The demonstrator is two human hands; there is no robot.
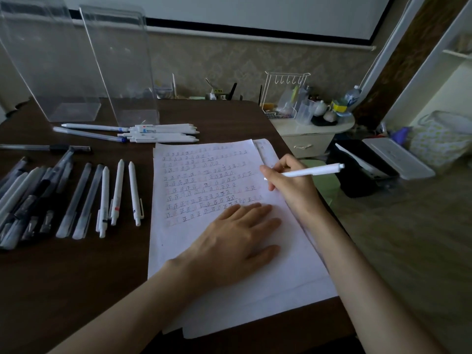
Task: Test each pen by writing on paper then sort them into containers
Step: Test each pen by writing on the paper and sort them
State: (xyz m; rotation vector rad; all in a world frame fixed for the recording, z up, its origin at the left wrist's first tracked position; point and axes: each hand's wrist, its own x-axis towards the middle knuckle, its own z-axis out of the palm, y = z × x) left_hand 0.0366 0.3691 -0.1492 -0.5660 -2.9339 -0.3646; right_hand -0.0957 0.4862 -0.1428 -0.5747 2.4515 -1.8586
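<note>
Right hand [288,180] pinches white pen [314,171] low on its barrel, light and rigid; left hand [235,241] presses flat, fingers spread, on paper [194,251].

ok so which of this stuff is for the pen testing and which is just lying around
For the job: white pen in the right hand, paper under the left hand, rows of pens, two clear containers.
Lying about: wire rack, water bottle, teapot, patterned bag.

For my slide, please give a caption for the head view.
Right hand holds white pen over the paper; left hand presses it flat.
</note>
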